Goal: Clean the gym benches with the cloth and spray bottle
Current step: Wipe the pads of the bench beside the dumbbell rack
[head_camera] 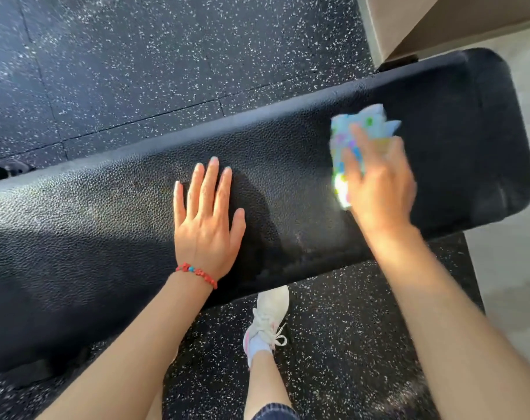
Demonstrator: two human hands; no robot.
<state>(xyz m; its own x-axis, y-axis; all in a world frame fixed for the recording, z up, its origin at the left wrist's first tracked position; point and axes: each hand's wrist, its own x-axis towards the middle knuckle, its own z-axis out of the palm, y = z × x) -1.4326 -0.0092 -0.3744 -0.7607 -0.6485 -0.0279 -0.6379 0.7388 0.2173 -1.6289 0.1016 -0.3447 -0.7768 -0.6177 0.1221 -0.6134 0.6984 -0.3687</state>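
Wiping step, judged from the blur on the R side. Right hand (379, 180) presses a pale cloth w/ coloured print (353, 137) onto the bench pad (112, 225), near the pad's right end, about midway between far and near edges. Fingers spread over the cloth, palm down; cloth pokes out past the fingertips toward the far edge. Left hand (207, 213) lies flat and open on the pad's middle, fingers wide, holding nothing, prob. bracing body weight. Red bead bracelet (197, 274) on that wrist. Spray bottle not in view.

To do it well: keep the palm flat so the whole cloth bears on the pad, not just fingertips. Work in overlapping passes from far edge to near edge, then shift along toward the middle. The pad's rounded right end and the side faces prob. need a pass too; easy to miss. The pebbled texture holds grime, so firm pressure helps. The left hand will need lifting off before the cloth reaches its patch, else that spot stays unwiped. White shoe (269, 316) stands on the speckled floor (136, 71) by the near edge; stance looks stable.
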